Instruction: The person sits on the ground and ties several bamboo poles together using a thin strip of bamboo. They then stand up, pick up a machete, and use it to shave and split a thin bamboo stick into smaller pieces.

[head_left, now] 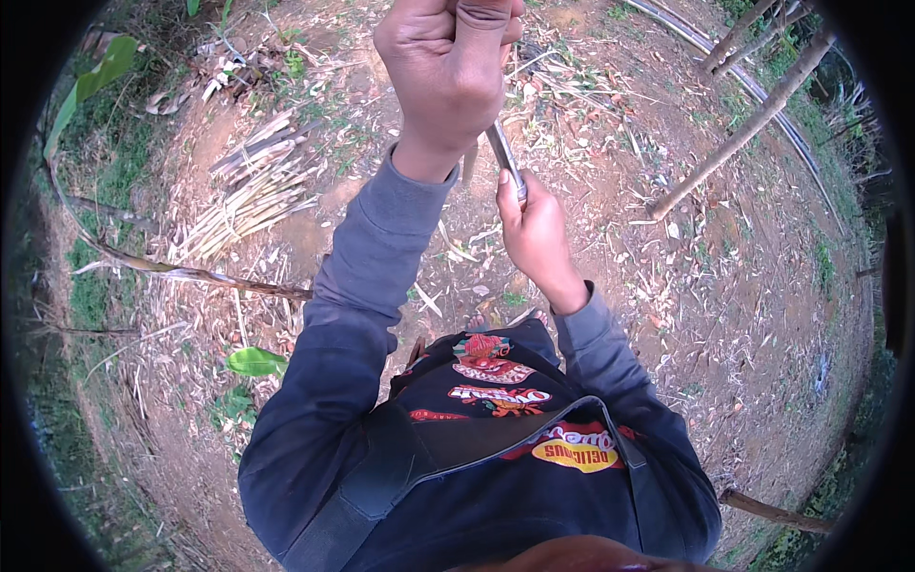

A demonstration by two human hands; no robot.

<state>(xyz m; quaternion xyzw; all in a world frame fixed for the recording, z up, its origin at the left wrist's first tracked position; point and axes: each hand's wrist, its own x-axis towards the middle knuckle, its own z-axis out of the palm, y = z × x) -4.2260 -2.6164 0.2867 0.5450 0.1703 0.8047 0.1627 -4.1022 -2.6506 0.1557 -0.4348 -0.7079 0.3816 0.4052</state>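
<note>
My left hand [448, 76] is raised close to the camera, fingers closed tight around something at the top edge; what it grips is hidden inside the fist. Lower down, my right hand [536, 234] is closed around the handle of a knife whose grey metal blade [503, 154] runs up toward the left fist. A thin stick piece [468, 162] shows just beside the blade, below the left wrist. Both arms wear grey-blue sleeves.
Bare dirt ground littered with dry leaves and shavings. A pile of split cane strips [250, 191] lies at left. A long thin pole [191, 275] crosses the left ground, slanted stems [743, 129] stand at upper right, and another stick [774, 513] lies at lower right.
</note>
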